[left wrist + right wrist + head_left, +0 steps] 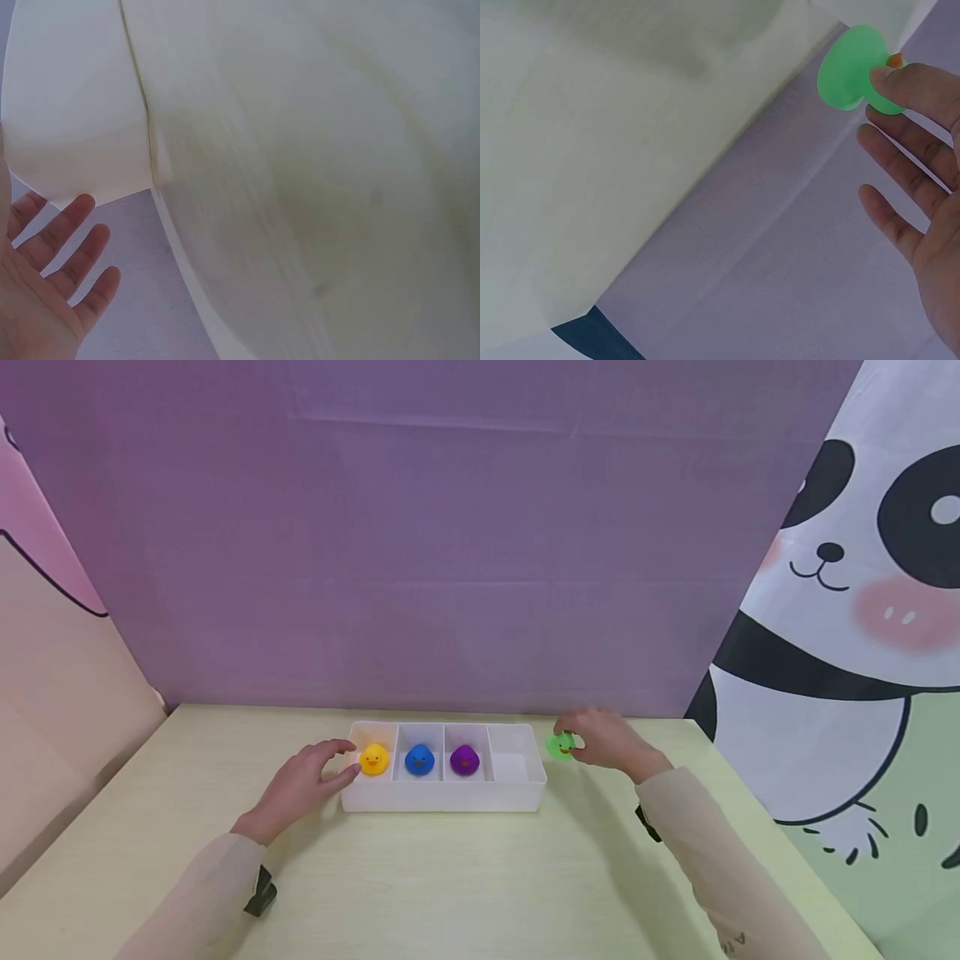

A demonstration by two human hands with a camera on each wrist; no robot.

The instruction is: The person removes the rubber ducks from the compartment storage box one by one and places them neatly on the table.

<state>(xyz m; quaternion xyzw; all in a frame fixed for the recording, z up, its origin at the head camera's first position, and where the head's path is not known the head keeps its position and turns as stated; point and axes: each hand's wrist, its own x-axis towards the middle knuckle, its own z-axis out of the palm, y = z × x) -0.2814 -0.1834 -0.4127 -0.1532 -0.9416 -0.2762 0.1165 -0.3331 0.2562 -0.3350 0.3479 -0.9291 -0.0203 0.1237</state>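
We see our right hand [609, 743] pinching a small green rubber duck [560, 746] just beside the right end of a white divided tray [442, 797], which sits on the pale desk [450, 885]. In the right wrist view the duck [853, 69] is caught at the fingertips, with the other fingers [900, 161] spread loosely below it, so the grip is light and at the tips only, and it seems suited to so small and soft a toy. We cannot tell whether the duck rests on the desk or is lifted just clear of it.

Our left hand [303, 781] lies at the tray's left end, fingers straight and touching its wall near the first compartment; we judge that it steadies the tray. The left wrist view shows the open palm [37, 292] with fingers apart, holding nothing.

Inside the tray, a yellow duck [373, 759], a blue duck [419, 760] and a purple duck [464, 759] each sit in their own compartment, from left to right. The fourth compartment [516, 760], nearest the green duck, holds no duck.
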